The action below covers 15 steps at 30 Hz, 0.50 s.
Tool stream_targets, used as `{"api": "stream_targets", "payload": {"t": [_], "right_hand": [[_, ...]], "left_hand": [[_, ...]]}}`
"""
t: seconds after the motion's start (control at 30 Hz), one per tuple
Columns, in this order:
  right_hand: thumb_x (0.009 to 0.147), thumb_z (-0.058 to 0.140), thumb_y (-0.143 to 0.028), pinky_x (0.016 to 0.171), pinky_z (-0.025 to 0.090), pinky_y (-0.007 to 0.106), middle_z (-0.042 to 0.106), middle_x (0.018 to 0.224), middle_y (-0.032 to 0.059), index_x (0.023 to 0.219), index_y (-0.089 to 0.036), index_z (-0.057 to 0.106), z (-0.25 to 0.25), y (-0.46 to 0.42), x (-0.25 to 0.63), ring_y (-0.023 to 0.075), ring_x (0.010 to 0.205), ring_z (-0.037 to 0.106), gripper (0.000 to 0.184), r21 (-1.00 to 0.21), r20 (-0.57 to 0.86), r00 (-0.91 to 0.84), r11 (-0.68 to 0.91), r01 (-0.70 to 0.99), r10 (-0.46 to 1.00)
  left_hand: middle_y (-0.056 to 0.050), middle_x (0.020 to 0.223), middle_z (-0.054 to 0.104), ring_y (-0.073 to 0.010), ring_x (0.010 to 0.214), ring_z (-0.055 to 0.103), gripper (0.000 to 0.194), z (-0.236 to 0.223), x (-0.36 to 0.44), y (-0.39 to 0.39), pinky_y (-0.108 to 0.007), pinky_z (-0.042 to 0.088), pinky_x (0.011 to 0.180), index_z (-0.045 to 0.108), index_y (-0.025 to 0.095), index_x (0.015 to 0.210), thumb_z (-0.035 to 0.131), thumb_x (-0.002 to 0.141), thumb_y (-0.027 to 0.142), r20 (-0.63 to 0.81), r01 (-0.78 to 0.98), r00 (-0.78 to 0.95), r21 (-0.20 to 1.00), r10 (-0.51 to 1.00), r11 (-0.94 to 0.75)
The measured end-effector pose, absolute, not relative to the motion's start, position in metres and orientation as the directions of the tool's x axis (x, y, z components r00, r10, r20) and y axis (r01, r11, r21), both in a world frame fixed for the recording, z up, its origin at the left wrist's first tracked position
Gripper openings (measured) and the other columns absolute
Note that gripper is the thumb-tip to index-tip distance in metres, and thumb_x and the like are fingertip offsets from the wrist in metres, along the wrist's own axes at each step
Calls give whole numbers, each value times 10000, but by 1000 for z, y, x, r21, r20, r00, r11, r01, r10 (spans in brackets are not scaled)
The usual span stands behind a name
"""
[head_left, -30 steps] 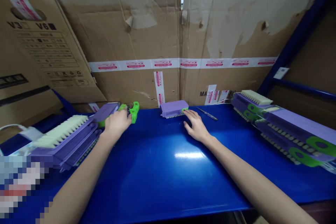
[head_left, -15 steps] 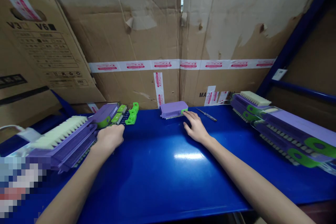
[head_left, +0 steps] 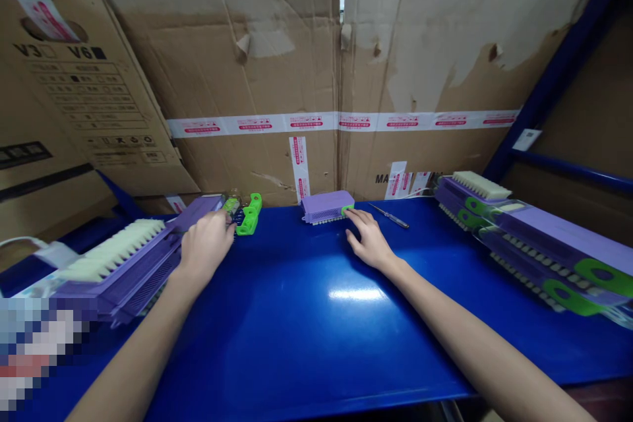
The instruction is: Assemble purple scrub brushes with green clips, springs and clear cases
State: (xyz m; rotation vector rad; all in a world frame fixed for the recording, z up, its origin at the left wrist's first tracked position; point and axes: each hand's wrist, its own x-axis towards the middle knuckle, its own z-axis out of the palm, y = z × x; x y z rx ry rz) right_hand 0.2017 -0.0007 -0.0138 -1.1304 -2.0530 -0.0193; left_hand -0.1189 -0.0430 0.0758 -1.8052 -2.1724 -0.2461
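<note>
My left hand (head_left: 205,244) is curled over small green-and-grey parts (head_left: 231,203) at the left rear of the table. Its fingertips are hidden, so what it grips cannot be made out. Just right of it stands a bright green plastic bracket (head_left: 250,215), with dark coiled springs beside it. My right hand (head_left: 370,241) lies with fingers stretched out, its fingertips at the green end tab of a purple casing (head_left: 327,204). A row of pale teeth shows along that casing's lower edge. To the right of this hand lies a slim screwdriver (head_left: 390,216).
Purple casings with pale bristle blocks (head_left: 116,252) are stacked at the left, near a white cable. More purple casings (head_left: 548,237) with green tabs pile up at the right. Cardboard (head_left: 237,79) walls the back of the blue table (head_left: 297,343); a blue post (head_left: 558,72) stands right.
My left hand has shifted slightly up and forward, now covering most of the small green-and-grey parts seen before. My right hand and the purple casing have stayed in place.
</note>
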Motion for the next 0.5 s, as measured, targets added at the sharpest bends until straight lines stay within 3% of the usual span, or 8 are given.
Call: {"api": "stream_targets", "payload": {"t": [0.13, 0.23, 0.37, 0.5], "right_hand": [[855, 429, -190, 1017, 376, 523, 527, 1309, 139, 1334, -183, 453, -8, -5, 201, 283, 1227, 443, 479, -275, 663, -330, 628, 728, 672], [869, 425, -199, 1024, 362, 522, 489, 1348, 144, 1354, -192, 431, 0, -14, 196, 287, 1247, 426, 485, -155, 685, -405, 664, 731, 606], [884, 443, -241, 1054, 321, 491, 407, 1427, 125, 1378, -210, 398, 7, -26, 185, 278, 1319, 340, 497, -8, 691, -526, 733, 681, 496], [823, 427, -142, 942, 411, 436, 543, 1283, 128, 1401, -179, 359, 5, -31, 178, 258, 1172, 466, 583, 6, 581, -664, 813, 582, 471]], "left_hand": [[-99, 952, 665, -269, 866, 647, 315, 72, -110, -38, -337, 473, 720, 476, 180, 1105, 496, 820, 314, 371, 992, -63, 126, 927, 18], [-63, 961, 656, -214, 877, 639, 310, 64, -94, -38, -301, 472, 753, 451, 194, 1107, 533, 817, 267, 383, 959, 148, 170, 912, -227], [-49, 967, 643, -202, 911, 613, 275, 56, -56, -46, -312, 470, 785, 486, 208, 1084, 534, 817, 162, 384, 881, 418, 50, 823, -471], [-75, 1015, 636, -219, 949, 587, 213, 51, -28, -53, -353, 466, 825, 524, 194, 1057, 472, 856, 146, 401, 799, 575, -87, 713, -595]]}}
